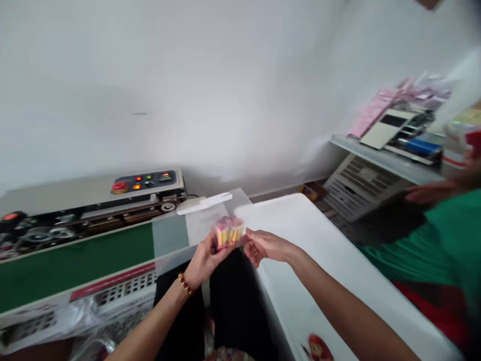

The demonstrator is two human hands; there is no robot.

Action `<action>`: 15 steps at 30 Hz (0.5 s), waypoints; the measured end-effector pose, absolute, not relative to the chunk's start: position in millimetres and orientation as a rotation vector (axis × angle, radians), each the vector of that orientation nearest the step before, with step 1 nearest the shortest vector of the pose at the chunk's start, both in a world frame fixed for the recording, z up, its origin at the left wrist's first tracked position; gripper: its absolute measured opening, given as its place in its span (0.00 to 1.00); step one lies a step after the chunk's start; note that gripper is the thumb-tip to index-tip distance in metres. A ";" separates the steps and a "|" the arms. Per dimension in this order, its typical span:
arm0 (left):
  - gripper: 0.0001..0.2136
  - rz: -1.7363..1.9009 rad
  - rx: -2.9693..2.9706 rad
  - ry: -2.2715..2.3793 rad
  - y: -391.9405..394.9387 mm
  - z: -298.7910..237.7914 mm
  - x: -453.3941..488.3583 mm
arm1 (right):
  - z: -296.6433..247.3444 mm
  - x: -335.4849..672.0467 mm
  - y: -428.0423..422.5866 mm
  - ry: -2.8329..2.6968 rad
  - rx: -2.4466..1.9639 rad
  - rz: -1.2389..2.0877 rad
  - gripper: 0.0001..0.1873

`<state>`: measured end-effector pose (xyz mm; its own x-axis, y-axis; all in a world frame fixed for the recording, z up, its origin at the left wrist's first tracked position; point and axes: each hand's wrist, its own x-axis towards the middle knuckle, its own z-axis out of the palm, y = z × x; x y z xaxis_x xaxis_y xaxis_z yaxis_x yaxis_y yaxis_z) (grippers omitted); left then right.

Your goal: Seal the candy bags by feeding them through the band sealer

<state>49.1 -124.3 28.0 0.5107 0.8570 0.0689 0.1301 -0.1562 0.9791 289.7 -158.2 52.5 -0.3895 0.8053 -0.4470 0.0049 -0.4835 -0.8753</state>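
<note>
Between my hands, in the middle of the head view, is a small blurred packet (229, 232) with yellow-and-white striped contents and pink at its top and bottom. It looks wrapped in something clear. My left hand (206, 260), with a beaded bracelet at the wrist, grips the packet from the left and below. My right hand (263, 245) is at the packet's right edge with its fingers curled and thumb close in. Whether it pinches the wrapper's edge is too blurred to make out.
A machine with a lit control panel (145, 181) and a green conveyor belt (82, 260) stands at left. A white table (300, 281) is at right. Beyond it, a shelf (391, 160) holds a scale and pink packs. A person in green (451, 235) is at far right.
</note>
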 end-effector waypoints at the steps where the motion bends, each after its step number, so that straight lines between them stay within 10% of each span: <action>1: 0.22 0.824 1.464 0.835 -117.6 31.7 44.5 | 50.0 288.7 -147.1 -1.251 -1.327 1.790 0.37; 15: 0.27 0.892 1.092 0.919 -61.3 10.4 23.4 | 22.1 203.9 -47.0 -1.213 -1.228 1.525 0.26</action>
<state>23.4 -61.3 10.4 0.3564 0.9205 -0.1605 -0.1326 0.2198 0.9665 203.9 -47.0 22.1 -0.1943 0.9608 -0.1976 -0.0234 -0.2059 -0.9783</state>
